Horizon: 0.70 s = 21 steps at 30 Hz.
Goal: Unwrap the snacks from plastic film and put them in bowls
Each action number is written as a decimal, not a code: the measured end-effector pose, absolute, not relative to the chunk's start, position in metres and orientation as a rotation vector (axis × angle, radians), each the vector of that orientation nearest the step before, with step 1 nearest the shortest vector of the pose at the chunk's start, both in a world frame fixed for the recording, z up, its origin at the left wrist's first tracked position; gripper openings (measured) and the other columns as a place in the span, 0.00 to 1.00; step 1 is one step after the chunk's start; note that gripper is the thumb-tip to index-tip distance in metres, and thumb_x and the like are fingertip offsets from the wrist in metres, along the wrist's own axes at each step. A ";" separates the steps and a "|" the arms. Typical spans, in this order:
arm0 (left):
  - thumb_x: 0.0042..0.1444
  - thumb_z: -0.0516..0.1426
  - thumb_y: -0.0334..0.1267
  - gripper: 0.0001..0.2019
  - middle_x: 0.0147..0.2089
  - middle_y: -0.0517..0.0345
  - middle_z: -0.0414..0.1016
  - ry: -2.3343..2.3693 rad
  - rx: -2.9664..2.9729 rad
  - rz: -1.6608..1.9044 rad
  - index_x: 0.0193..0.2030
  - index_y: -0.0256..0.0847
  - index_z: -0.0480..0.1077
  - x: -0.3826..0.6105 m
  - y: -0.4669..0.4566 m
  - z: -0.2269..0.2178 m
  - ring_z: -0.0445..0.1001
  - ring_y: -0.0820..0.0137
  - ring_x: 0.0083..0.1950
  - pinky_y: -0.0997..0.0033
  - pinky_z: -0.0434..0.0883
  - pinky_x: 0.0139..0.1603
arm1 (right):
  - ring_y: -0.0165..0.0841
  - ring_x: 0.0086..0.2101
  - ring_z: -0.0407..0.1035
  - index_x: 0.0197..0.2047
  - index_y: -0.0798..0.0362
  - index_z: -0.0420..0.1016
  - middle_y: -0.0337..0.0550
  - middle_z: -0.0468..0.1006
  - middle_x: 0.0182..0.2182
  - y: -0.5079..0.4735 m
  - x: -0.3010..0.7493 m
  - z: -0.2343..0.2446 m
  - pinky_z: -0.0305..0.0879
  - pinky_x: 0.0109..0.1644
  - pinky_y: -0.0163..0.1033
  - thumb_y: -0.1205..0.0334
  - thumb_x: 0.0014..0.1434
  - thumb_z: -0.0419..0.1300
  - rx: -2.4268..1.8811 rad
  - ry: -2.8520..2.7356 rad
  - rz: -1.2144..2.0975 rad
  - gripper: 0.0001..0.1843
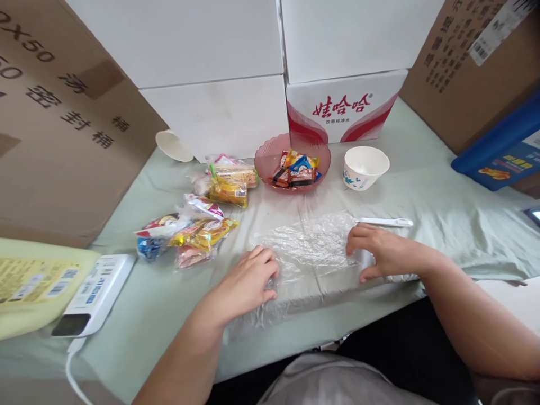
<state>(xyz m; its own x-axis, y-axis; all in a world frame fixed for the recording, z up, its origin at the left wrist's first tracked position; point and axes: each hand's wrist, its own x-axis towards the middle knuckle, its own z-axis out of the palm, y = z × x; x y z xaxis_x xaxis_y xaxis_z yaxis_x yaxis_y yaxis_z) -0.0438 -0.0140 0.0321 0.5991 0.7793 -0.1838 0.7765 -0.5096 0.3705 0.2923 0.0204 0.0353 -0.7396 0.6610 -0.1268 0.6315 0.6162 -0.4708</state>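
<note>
A crinkled sheet of clear plastic film (312, 242) lies flattened on the table between my two hands. My left hand (248, 281) rests at its left edge, fingers bent and thumb apart from them. At the right edge is my right hand (382, 251), its fingers curved down and its thumb spread away, with nothing visible in its grasp. Just beyond the right hand lies a slim white plastic tool (386, 222), perhaps a cutter; its left end meets the film. More thin clear plastic covers the tablecloth near the front edge.
A pink bowl (261, 169) of wrapped snacks stands behind the film, beside a paper cup (358, 177). Packaged snacks (205, 233) lie to the left. A white power bank (101, 292) with cable, a yellow-green container (37, 281) and a blue container (502, 146) flank the table. White boxes (219, 118) close off the back.
</note>
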 end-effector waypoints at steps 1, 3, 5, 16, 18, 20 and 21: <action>0.49 0.63 0.33 0.07 0.39 0.58 0.70 1.231 2.397 -0.009 0.30 0.42 0.68 -0.044 -0.013 0.032 0.68 0.63 0.47 0.65 0.69 0.45 | 0.39 0.44 0.66 0.41 0.51 0.76 0.45 0.73 0.41 0.020 0.293 0.035 0.64 0.48 0.43 0.54 0.53 0.67 -1.127 -2.813 0.794 0.14; 0.51 0.60 0.30 0.06 0.37 0.58 0.70 1.207 2.367 -0.006 0.28 0.42 0.67 -0.045 -0.010 0.031 0.68 0.64 0.46 0.66 0.67 0.45 | 0.37 0.43 0.66 0.36 0.52 0.76 0.43 0.73 0.37 0.021 0.293 0.032 0.62 0.48 0.42 0.61 0.55 0.63 -1.132 -2.847 0.798 0.04; 0.54 0.56 0.29 0.06 0.37 0.58 0.71 1.178 2.325 0.028 0.28 0.42 0.67 -0.049 -0.006 0.031 0.69 0.65 0.45 0.66 0.67 0.46 | 0.35 0.41 0.66 0.33 0.52 0.76 0.42 0.72 0.34 0.022 0.294 0.029 0.61 0.48 0.41 0.66 0.58 0.58 -1.097 -2.828 0.837 0.05; 0.60 0.50 0.39 0.05 0.30 0.64 0.72 1.562 2.009 0.152 0.36 0.44 0.65 -0.067 0.009 0.031 0.70 0.69 0.31 0.71 0.62 0.33 | 0.32 0.30 0.70 0.38 0.51 0.68 0.39 0.77 0.29 0.027 0.297 0.020 0.63 0.34 0.36 0.57 0.61 0.54 -1.359 -2.163 1.298 0.08; 0.60 0.50 0.38 0.05 0.30 0.63 0.73 1.713 2.019 0.163 0.36 0.44 0.65 -0.062 0.013 0.026 0.72 0.68 0.33 0.71 0.62 0.34 | 0.31 0.27 0.70 0.39 0.51 0.67 0.37 0.76 0.26 0.030 0.288 0.009 0.62 0.33 0.36 0.57 0.62 0.52 -1.523 -2.083 1.129 0.07; 0.60 0.50 0.38 0.05 0.31 0.61 0.75 1.857 2.025 0.124 0.37 0.44 0.66 -0.055 0.015 0.022 0.73 0.66 0.34 0.70 0.62 0.34 | 0.33 0.28 0.70 0.39 0.50 0.69 0.38 0.77 0.26 0.032 0.276 0.000 0.60 0.34 0.36 0.59 0.62 0.52 -1.687 -2.106 0.884 0.07; 0.61 0.50 0.38 0.05 0.32 0.60 0.76 1.924 2.028 0.088 0.38 0.44 0.67 -0.052 0.016 0.020 0.74 0.65 0.35 0.70 0.62 0.34 | 0.34 0.30 0.71 0.40 0.50 0.70 0.39 0.78 0.28 0.033 0.271 -0.003 0.59 0.34 0.36 0.59 0.63 0.52 -1.760 -2.144 0.754 0.08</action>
<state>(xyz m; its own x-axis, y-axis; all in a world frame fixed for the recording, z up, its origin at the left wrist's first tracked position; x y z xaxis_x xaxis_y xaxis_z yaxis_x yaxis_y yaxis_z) -0.0520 0.0162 0.0204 0.0795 0.9789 -0.1885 0.9576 -0.0225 0.2872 0.2710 0.0330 -0.0027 -0.2281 0.9664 -0.1186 0.8279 0.1283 -0.5461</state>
